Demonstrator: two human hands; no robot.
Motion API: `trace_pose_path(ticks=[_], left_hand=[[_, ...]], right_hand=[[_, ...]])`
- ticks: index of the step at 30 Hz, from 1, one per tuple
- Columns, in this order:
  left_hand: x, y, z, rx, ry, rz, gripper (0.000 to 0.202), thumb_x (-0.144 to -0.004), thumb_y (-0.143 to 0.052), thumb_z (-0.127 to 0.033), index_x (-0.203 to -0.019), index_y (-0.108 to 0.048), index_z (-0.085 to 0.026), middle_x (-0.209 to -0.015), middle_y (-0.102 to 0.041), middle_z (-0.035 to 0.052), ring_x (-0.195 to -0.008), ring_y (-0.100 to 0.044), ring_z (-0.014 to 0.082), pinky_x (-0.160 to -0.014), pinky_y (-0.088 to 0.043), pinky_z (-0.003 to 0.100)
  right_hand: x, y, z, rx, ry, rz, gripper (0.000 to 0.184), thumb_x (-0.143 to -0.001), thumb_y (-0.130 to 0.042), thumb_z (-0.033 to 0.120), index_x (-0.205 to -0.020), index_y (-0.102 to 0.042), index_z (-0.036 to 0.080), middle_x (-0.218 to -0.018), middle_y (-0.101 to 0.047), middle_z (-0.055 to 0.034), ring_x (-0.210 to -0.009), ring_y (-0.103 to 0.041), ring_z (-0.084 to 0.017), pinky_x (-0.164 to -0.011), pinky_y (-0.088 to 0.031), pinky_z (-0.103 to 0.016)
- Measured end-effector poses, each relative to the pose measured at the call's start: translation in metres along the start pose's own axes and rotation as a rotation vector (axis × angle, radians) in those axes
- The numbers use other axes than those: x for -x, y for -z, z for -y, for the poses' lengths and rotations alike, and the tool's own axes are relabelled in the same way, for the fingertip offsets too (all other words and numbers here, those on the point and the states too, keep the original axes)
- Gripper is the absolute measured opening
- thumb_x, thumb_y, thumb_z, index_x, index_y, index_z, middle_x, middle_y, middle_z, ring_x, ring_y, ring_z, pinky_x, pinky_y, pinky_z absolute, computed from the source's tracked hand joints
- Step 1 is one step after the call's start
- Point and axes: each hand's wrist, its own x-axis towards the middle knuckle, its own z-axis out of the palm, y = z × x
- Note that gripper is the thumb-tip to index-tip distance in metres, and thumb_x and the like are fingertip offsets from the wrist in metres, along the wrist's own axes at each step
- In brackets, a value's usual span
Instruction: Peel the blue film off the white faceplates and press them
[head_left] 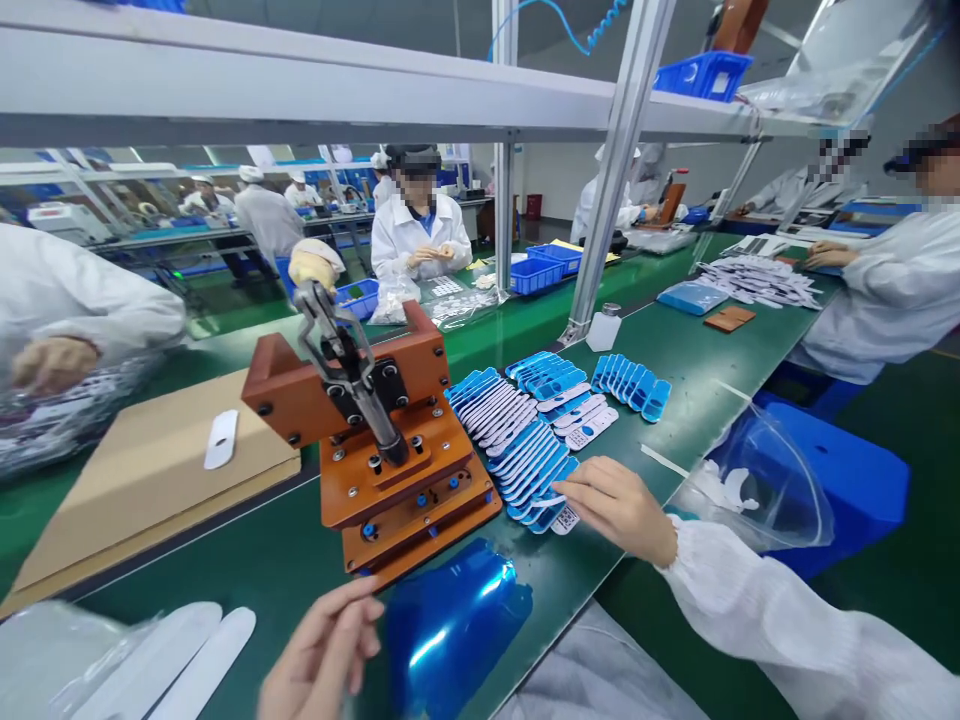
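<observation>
My left hand (322,650) is low at the front edge, fingers pinched on the corner of a shiny blue film sheet (450,625) that curls on the green table. My right hand (619,505) reaches left, fingers curled down on the near end of a fanned row of blue-and-white flat parts (517,440). An orange press jig (375,430) with a metal lever and cream knob (316,262) stands between the hands.
More blue parts (630,382) lie behind, beside a small white bottle (604,328). A cardboard sheet (142,470) lies left, white strips (187,650) front left. A clear bag in a blue bin (825,480) sits right. Other people in white coats work around the green table (690,350).
</observation>
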Motion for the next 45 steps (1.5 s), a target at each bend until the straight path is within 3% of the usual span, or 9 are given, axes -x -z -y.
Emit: trace_pose_path(ticks=[5,8,12,15,18,24,28,31,45], left_hand=[[0.025,-0.072,-0.017,-0.022,-0.191,0.297,0.085,-0.067,-0.066,-0.055,-0.137,-0.033,-0.021,-0.127,-0.051,0.0122,-0.119,-0.048,0.0241,-0.102,-0.04,0.036],[0.028,-0.093,-0.021,0.137,-0.113,0.228,0.063,-0.073,-0.06,-0.056,-0.122,-0.044,-0.02,-0.099,-0.058,0.0081,-0.095,-0.057,0.0181,-0.085,-0.048,0.03],[0.034,-0.09,-0.023,0.554,0.107,0.395,0.041,-0.081,-0.047,-0.059,-0.077,-0.048,-0.018,-0.057,-0.04,-0.0045,-0.041,-0.031,0.0049,-0.041,-0.03,0.02],[0.039,-0.086,-0.017,0.493,0.153,0.408,0.045,-0.079,-0.047,-0.061,-0.067,-0.047,-0.018,-0.051,-0.043,-0.0028,-0.039,-0.034,0.0064,-0.04,-0.031,0.021],[0.04,-0.083,-0.008,0.228,0.073,0.163,0.045,-0.072,-0.058,-0.06,-0.085,-0.059,-0.017,-0.083,-0.065,0.0102,-0.074,-0.059,0.0176,-0.066,-0.048,0.027],[0.036,-0.077,0.003,0.061,-0.011,0.077,0.051,-0.067,-0.066,-0.051,-0.106,-0.062,-0.019,-0.126,-0.057,0.0117,-0.124,-0.045,0.0271,-0.099,-0.04,0.035],[0.037,-0.076,0.002,0.086,-0.012,0.167,0.037,-0.072,-0.062,-0.053,-0.084,-0.063,-0.017,-0.08,-0.068,0.0096,-0.071,-0.062,0.0164,-0.06,-0.047,0.023],[0.039,-0.074,-0.008,0.233,0.075,0.383,0.049,-0.082,-0.042,-0.061,-0.072,-0.056,-0.015,-0.05,-0.052,-0.0005,-0.032,-0.035,0.0051,-0.036,-0.027,0.019],[0.039,-0.059,-0.038,0.168,0.124,0.444,0.062,-0.081,-0.032,-0.07,-0.09,-0.054,-0.013,-0.051,-0.047,-0.0047,-0.031,-0.033,0.0029,-0.038,-0.027,0.018]], right_hand=[[-0.036,-0.018,0.079,-0.437,-0.267,-0.031,0.026,-0.092,-0.047,0.025,-0.112,-0.061,0.018,-0.089,-0.062,-0.0059,-0.08,-0.06,-0.014,-0.07,-0.05,-0.026],[-0.05,-0.029,0.1,-0.69,-0.299,-0.035,0.029,-0.095,-0.04,0.026,-0.112,-0.063,0.019,-0.09,-0.064,-0.0057,-0.081,-0.061,-0.013,-0.073,-0.05,-0.026],[-0.062,-0.035,0.1,-0.845,-0.478,-0.048,0.031,-0.088,-0.052,0.028,-0.117,-0.059,0.021,-0.099,-0.065,-0.007,-0.092,-0.06,-0.017,-0.084,-0.049,-0.033],[-0.067,-0.041,0.106,-1.264,-0.709,0.288,0.04,-0.086,-0.053,0.043,-0.117,-0.057,0.019,-0.098,-0.066,-0.0079,-0.066,-0.063,-0.012,-0.056,-0.053,-0.023],[-0.068,-0.045,0.123,-1.548,-0.933,0.409,0.053,-0.084,-0.044,0.06,-0.104,-0.06,0.014,-0.088,-0.067,-0.008,-0.035,-0.05,-0.005,-0.027,-0.035,-0.015],[-0.074,-0.047,0.14,-1.569,-1.201,0.265,0.064,-0.074,-0.049,0.071,-0.085,-0.065,0.01,-0.072,-0.066,-0.008,-0.041,-0.055,-0.011,-0.028,-0.035,-0.016],[-0.076,-0.053,0.129,-1.627,-1.142,0.253,0.067,-0.077,-0.044,0.072,-0.065,-0.062,0.008,-0.054,-0.059,-0.0071,-0.052,-0.058,-0.012,-0.046,-0.042,-0.019],[-0.076,-0.05,0.111,-1.549,-0.947,0.238,0.054,-0.082,-0.049,0.062,-0.08,-0.062,0.01,-0.069,-0.061,-0.0057,-0.059,-0.056,-0.009,-0.05,-0.039,-0.017],[-0.097,-0.024,0.072,-0.867,-0.19,0.435,0.013,-0.088,-0.054,0.023,-0.078,-0.054,0.015,-0.077,-0.053,0.0002,-0.069,-0.049,-0.009,-0.065,-0.039,-0.021]])
